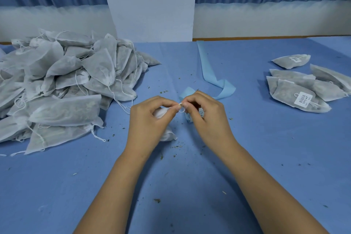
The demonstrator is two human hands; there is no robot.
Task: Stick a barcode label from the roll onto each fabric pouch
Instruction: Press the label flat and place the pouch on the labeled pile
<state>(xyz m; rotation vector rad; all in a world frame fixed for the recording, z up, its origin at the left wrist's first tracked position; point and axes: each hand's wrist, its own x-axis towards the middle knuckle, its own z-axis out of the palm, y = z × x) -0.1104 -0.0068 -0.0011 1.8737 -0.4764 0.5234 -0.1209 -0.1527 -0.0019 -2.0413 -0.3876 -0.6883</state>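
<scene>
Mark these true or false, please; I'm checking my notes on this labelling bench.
1. The big pile of pouches lies to the person's left. True.
2. None of the pouches on the right bears a label. False: two show a barcode label.
3. The left hand is empty. False: it holds a pouch.
4. The blue backing strip lies between the two groups. True.
5. The right hand lies open and flat. False: its fingers pinch a small white piece.
</scene>
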